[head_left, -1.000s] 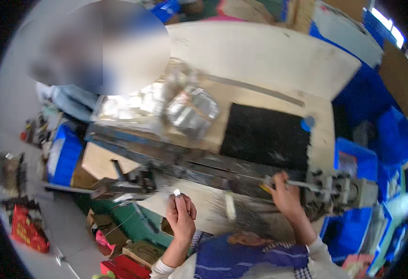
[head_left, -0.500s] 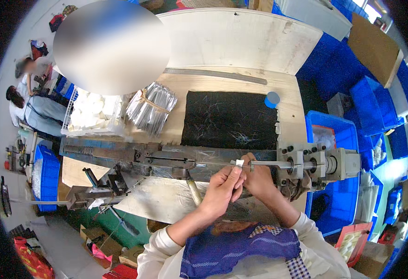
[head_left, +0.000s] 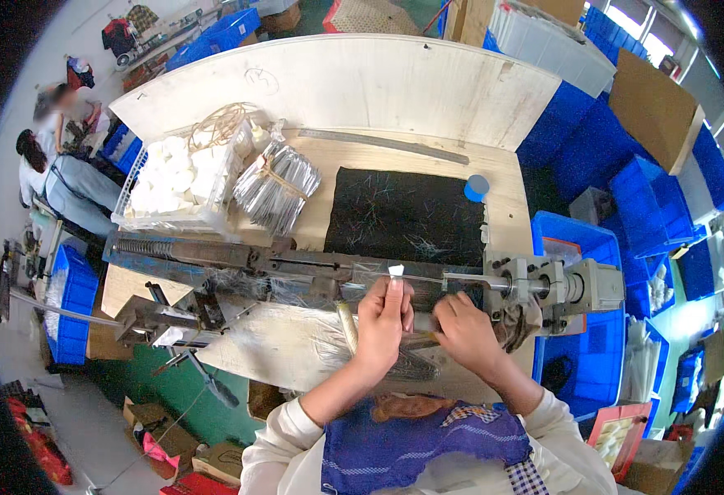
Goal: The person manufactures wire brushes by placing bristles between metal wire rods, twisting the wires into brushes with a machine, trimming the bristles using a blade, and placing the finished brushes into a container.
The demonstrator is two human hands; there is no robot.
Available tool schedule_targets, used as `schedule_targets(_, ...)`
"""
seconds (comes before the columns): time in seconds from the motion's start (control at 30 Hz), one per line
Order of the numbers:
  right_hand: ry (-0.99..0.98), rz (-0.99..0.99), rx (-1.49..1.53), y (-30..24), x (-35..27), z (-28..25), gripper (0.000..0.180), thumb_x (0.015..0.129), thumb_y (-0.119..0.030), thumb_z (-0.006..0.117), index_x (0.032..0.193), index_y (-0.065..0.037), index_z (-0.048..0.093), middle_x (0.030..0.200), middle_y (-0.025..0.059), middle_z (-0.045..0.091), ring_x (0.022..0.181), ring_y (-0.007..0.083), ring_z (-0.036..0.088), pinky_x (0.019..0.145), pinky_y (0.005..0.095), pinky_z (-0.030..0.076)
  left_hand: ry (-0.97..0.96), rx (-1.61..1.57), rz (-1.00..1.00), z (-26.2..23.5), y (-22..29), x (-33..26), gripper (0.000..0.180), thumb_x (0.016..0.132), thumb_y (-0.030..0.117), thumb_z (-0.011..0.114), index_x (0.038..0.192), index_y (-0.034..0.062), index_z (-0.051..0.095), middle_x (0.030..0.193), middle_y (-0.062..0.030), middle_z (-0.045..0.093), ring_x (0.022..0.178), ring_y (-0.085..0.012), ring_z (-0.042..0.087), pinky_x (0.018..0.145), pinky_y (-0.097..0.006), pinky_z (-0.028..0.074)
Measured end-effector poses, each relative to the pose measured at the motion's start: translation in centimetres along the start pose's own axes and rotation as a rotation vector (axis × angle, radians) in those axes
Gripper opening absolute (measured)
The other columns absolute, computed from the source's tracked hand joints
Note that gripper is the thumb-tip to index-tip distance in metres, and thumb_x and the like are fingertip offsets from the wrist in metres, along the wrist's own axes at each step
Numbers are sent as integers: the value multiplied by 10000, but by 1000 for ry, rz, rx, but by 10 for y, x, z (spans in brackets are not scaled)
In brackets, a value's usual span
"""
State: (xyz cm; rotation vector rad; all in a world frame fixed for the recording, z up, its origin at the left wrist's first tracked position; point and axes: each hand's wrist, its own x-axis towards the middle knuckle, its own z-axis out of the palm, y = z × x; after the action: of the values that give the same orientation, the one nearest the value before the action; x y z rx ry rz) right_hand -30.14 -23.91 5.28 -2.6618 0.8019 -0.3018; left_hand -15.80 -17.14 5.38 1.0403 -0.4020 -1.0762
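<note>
Pinching a small white scrap (head_left: pixel 396 270) btwn thumb & fingertips, likely for steadiness, the L hand (head_left: pixel 381 323) sits on the near side of a black mat (head_left: pixel 407 210); R hand (head_left: pixel 465 332) curls alongside, can't tell if gripping.

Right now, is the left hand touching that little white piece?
Touching. The head view shows the left hand pinching the little white piece, which pokes up right at the end of the thumb.
</note>
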Motion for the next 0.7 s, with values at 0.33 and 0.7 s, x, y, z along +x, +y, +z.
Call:
schedule_targets(0.33, 244, -153, 4, -7, 81, -87, 294, 765, 16, 537, 1041, -77, 580, 902, 164, 582, 873, 373, 589, 733, 452, 486, 89, -49, 64, 3, -1, 0, 270, 990, 283, 478, 863, 62, 569, 593, 32, 369, 445, -77, 345, 402, -244, 280)
schedule_targets(0.7, -371, 64, 681, -7, 109, -73, 238, 871, -120, 613, 993, 84, 628, 755, 139, 668, 616, 135, 632, 567, 290, 516, 157, -143, -45, 4, 5, -7, 315, 988, 311, 482, 834, 49, 564, 597, 12, 425, 418, -82, 367, 386, -236, 294)
